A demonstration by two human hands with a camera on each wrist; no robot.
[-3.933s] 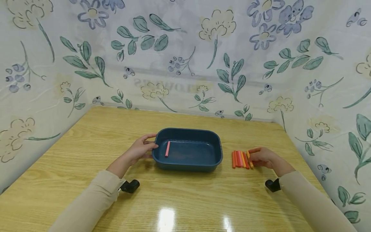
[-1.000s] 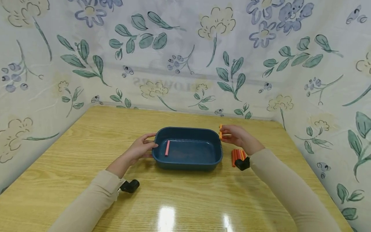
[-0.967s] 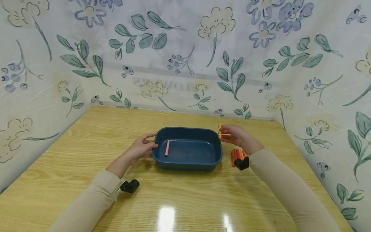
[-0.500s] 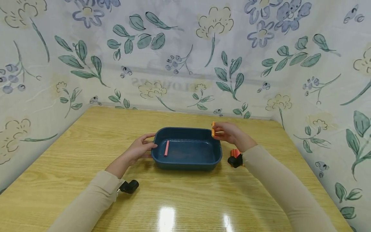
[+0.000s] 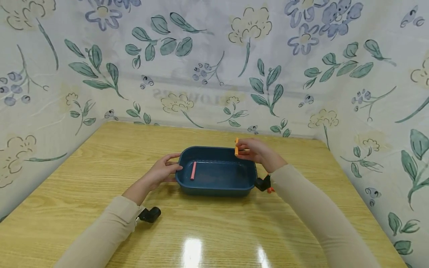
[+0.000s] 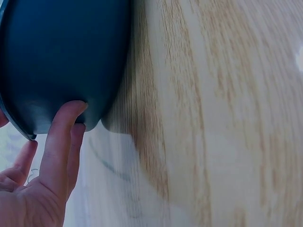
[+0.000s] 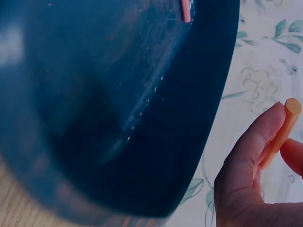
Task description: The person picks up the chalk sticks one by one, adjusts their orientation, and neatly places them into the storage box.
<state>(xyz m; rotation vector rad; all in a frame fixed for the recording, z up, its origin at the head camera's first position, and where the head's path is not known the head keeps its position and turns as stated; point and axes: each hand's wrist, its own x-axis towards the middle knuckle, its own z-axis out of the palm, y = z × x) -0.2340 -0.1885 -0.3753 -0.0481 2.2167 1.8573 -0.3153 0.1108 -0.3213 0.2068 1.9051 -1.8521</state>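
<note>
A deep blue rectangular dish (image 5: 216, 191) stands on the table. My left hand (image 5: 160, 173) holds its left end, thumb over the rim and fingers against the outer wall, as the left wrist view also shows. Inside the dish, toward the left, lies a pink chalk stick (image 5: 193, 171). My right hand (image 5: 256, 152) pinches a yellow-orange chalk stick (image 7: 281, 135) between thumb and fingers, over the dish's back rim, right of its middle. The right wrist view shows the stick's flat round end. Several red and orange sticks (image 5: 270, 190) lie right of the dish, mostly hidden by my right forearm.
The wooden table (image 5: 167, 234) extends around the dish on all sides. A floral cloth (image 5: 214, 67) hangs behind it and at both sides. A black wrist camera (image 5: 263, 183) on my right arm overlaps the dish's right front corner in the head view.
My right hand picked up the yellow-orange chalk stick from the right end of the row and carried it left to the dish's back rim. My left hand has stayed at the dish.
</note>
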